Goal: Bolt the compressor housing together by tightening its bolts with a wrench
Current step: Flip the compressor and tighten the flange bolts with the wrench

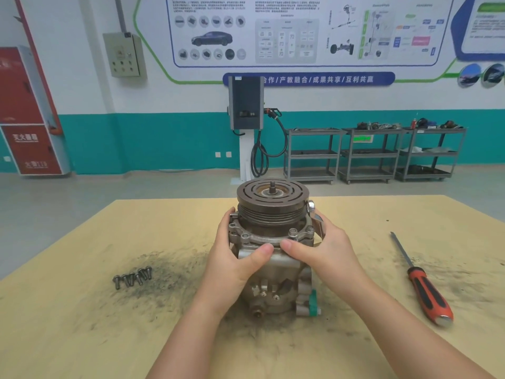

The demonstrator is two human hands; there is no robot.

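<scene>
The metal compressor [273,285] stands upright in the middle of the wooden table [82,324], its dark pulley [272,199] on top. My left hand [237,258] wraps the left side of the housing, thumb on the front flange. My right hand [325,247] wraps the right side, thumb meeting the left thumb, and holds a shiny wrench [314,217] against the housing under its fingers. One bolt [293,231] sits in the flange at front right. Several loose bolts [132,277] lie on the table to the left.
A screwdriver [422,283] with a red and black handle lies on the table to the right. Dark grime smears the tabletop around the compressor. Beyond the table stand a charging post [246,105] and grey shelf carts [374,154] by the wall.
</scene>
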